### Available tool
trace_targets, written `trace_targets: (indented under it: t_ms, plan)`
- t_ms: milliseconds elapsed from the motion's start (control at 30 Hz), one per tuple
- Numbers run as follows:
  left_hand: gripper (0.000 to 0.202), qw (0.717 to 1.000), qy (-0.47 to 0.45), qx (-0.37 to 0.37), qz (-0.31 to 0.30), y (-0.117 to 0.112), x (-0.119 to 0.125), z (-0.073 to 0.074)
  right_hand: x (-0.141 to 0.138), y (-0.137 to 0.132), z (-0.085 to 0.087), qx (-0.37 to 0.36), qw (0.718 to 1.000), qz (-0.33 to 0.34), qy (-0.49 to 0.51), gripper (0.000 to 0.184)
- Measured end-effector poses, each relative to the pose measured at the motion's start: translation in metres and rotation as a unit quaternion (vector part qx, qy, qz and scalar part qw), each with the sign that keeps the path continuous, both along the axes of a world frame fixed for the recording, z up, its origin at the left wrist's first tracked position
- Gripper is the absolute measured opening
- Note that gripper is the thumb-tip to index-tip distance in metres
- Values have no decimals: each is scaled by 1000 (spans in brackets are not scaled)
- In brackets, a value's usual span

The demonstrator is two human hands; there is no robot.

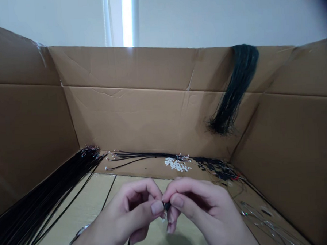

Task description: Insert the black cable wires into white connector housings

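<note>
The left hand (130, 214) and right hand (203, 204) meet fingertip to fingertip, both pinched shut on a tiny black piece (166, 206) low in the middle, above the pale smooth table (85, 207). A thick sheaf of long black wires (46, 194) lies to the left; small white plastic bits (178, 165) are heaped near the creased brown cardboard wall (152, 112), over which a tuft of black wires (235, 93) hangs
</note>
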State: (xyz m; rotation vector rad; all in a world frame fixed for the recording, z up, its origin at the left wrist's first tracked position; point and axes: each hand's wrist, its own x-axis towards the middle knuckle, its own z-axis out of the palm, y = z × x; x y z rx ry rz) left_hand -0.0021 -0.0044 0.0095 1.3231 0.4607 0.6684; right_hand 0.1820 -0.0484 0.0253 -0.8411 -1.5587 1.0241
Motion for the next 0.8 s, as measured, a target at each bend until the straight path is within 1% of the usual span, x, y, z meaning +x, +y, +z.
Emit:
trace_targets:
  t_ms: [133,233,300,500,600,800]
  plan:
    - [39,998,44,38,13,0,-4,0,2,0,0,-57,997,29,41,19]
    - [41,993,67,86,36,-1,-5,-2,3,-1,0,-79,994,42,55,19]
    - [40,990,75,106,50,-2,-6,-1,3,-2,1,-82,994,45,57,17]
    - [37,994,60,84,29,-4,-4,4,4,-2,0,-85,993,58,53,16]
    - [36,996,55,62,16,-4,-4,0,5,-1,-1,-91,992,66,48,17]
    - [38,998,52,38,23,-1,-3,-10,5,4,-4,-85,992,75,47,20]
